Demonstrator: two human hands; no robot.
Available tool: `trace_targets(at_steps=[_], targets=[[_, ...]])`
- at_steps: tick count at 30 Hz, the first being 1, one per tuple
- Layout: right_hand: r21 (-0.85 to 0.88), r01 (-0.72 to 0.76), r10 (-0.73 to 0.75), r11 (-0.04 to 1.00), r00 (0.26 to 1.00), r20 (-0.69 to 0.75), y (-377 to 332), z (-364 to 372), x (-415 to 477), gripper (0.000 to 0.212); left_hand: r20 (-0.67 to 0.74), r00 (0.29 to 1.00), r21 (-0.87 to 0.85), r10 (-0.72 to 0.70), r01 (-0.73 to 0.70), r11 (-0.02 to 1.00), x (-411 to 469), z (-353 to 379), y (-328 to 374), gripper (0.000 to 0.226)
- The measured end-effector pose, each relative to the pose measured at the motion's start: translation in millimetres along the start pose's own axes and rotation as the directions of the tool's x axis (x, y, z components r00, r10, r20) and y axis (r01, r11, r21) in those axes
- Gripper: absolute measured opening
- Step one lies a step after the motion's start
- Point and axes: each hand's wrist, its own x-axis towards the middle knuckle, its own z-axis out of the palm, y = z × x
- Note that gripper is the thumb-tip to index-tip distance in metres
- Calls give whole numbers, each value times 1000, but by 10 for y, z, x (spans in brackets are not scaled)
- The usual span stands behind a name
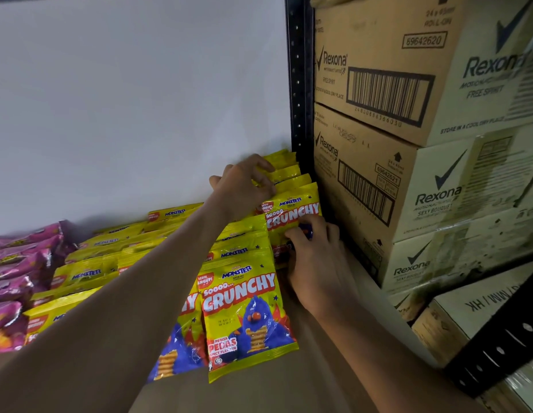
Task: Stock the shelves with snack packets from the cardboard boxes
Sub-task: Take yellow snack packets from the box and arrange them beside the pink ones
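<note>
Yellow Monster "Soooo Crunchy" snack packets [247,311] stand in overlapping rows on a brown shelf [259,394]. At the back right corner a short row of the same packets leans by the black upright. My left hand [244,186] reaches over that row with fingers curled on the tops of the rear packets [284,168]. My right hand [316,263] holds the front packet of the row [292,210] low down, fingers curled on its face beside the upright.
Pink snack packets [17,269] fill the shelf's left end. A white wall [125,99] backs the shelf. A black perforated upright [299,79] bounds the right side, with stacked Rexona cardboard boxes [408,84] beyond it.
</note>
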Motion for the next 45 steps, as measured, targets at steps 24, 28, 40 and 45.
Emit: trace_targets(at_steps=[24,28,40,45], targets=[[7,20,-20,1000,999,-42,7,66,109,35,-171,985,-63,-16,5,998,-339,-238,106,30],[52,29,-21,998,988,-153,-23,41,73,25,-190,981,-93,-44,26,995,-745,-512,112,25],[159,196,-163,968,966,-199,-599,-226,-873,39,-83,985,-68,-153,148,987,-1577,-729,-73,26],[-16,168,-168,986,983,-78,-626,-167,-885,41,54,993,120,-104,97,988,-1571,-727,-17,31]])
